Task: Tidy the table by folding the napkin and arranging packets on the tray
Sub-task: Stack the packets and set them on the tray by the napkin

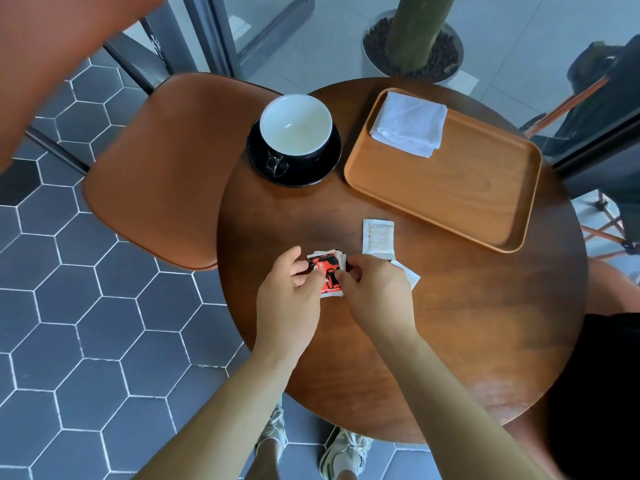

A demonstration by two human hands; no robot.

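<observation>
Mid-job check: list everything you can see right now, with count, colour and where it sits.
table: one, round, dark brown wood, centre.
tray: one, light brown wood, far right of the table.
napkin: one, white, folded, far corner of the tray.
cup: one, white inside and dark outside, empty, on the saucer.
saucer: one, black, far left of the table.
red packets: a small stack, count unclear, red and black print, held between both hands.
white packets: two, on the table right of the stack; the nearer one is partly hidden by the right hand.
chair: one, orange-brown, left of the table.
planter: one, beyond the table.
left hand: on the stack.
right hand: on the stack.
</observation>
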